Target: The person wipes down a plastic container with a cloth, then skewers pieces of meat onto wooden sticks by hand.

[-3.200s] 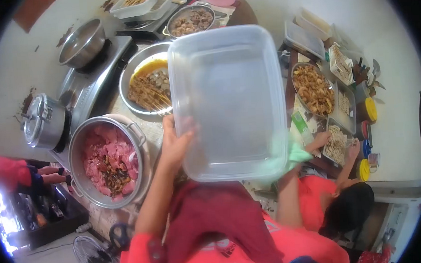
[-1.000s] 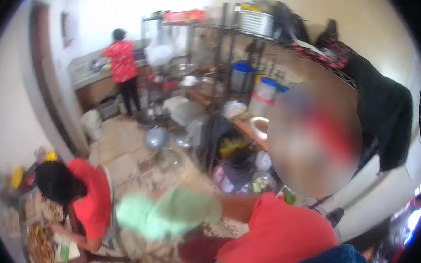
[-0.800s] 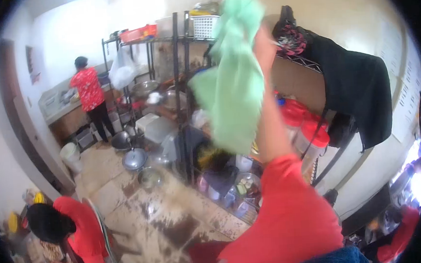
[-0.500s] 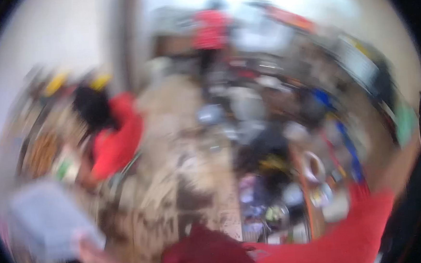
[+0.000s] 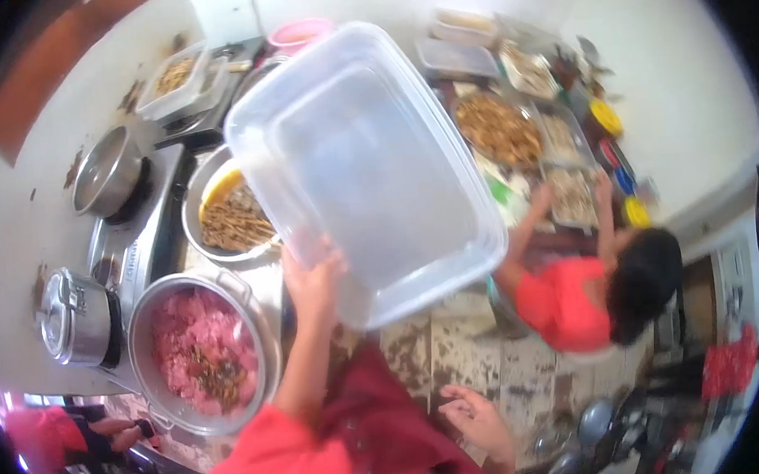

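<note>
My left hand [image 5: 315,284] grips one end of a rectangular clear plastic container [image 5: 367,168], holding it up tilted with its inside facing me. Some of the fingers are hidden behind its wall. My right hand [image 5: 476,415] hangs low in front of my body, fingers apart and holding nothing. Left of my left forearm stands a big metal pot [image 5: 269,357] with pink raw meat [image 5: 199,344] and a brownish seasoning on top. Behind it, partly covered by the container, is a round pan holding brown skewer-like pieces [image 5: 238,224].
Metal pots [image 5: 108,171] and a lidded pot [image 5: 76,316] stand on a stove at left. A co-worker in red [image 5: 575,303] reaches into food trays [image 5: 571,195] at right. Cookware [image 5: 595,422] lies low at right. Another person [image 5: 49,440] is at lower left.
My view has swung left from the blurred room to the stove and counter. The container in my left hand now stands centrally, raised before me. My right hand has come into sight.
</note>
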A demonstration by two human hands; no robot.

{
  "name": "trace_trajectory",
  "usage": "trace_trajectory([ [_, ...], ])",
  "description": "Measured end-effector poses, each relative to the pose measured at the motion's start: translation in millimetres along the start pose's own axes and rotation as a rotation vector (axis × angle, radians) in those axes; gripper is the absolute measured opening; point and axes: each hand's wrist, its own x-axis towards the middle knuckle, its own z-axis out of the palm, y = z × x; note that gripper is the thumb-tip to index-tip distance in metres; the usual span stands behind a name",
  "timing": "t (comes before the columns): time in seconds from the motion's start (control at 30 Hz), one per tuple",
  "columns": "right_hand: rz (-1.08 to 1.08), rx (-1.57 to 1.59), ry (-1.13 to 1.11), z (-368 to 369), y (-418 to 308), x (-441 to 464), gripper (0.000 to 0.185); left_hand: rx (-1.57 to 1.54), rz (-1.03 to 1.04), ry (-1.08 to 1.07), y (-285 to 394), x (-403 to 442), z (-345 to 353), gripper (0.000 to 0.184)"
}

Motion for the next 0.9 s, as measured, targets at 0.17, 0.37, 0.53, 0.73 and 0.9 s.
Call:
trace_trajectory([
  [0.17,-0.219,0.432,-0.344,-19.4,-75.7,168.0,0.09,-0.001,-0.035,0.105,-0.5,62.0,14.4,0.057],
  [0.37,-0.114,0.576,-0.108,-2.1,-166.8,341.8,0.07,0.275,0.107,0.02,-27.4,145.3,38.4,0.062],
  [0.53,-0.006,0.646,-0.051,-28.5,-246.8,486.8,0.044,0.246,0.213,-0.214,37.3,206.3,62.0,0.08],
  [0.73,-0.051,0.424,-0.288,6.4,-360.3,698.5,0.032,0.22,0.09,0.129,22.1,234.4,54.2,0.059],
  [0.9,-0.039,0.358,-0.621,159.2,-453.4,821.2,0.037,0.196,0.137,0.824,2.5,213.9,71.0,0.047],
])
